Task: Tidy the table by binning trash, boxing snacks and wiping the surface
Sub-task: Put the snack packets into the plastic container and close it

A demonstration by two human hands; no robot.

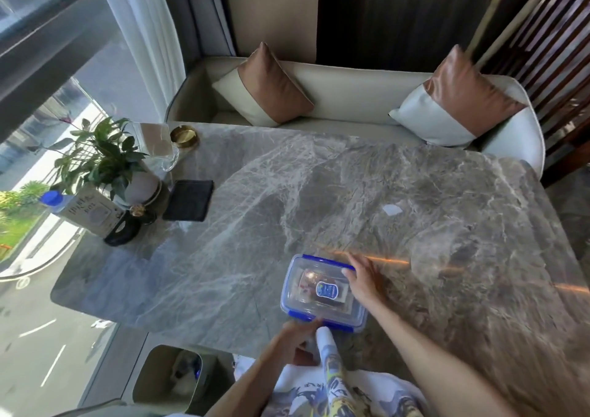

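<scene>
The grey veined marble worktop [319, 193] is polished and glossy, throwing back window light. On it, at its near edge, the clear plastic rectangular snack box with blue clips [322, 289] is smooth and shiny (a glossy blue sticker shows on its lid). Toward the worktop's far left corner sits a brass-coloured round metal ashtray [184, 136], gleaming, beside a clear acrylic sign holder [156, 145]. The black square mat [189, 200] nearer that left edge looks matt and finely textured. Beyond the worktop, the cream upholstered bench [344, 97] looks smooth, with satin-sheened copper-and-white cushions [453, 100].
</scene>
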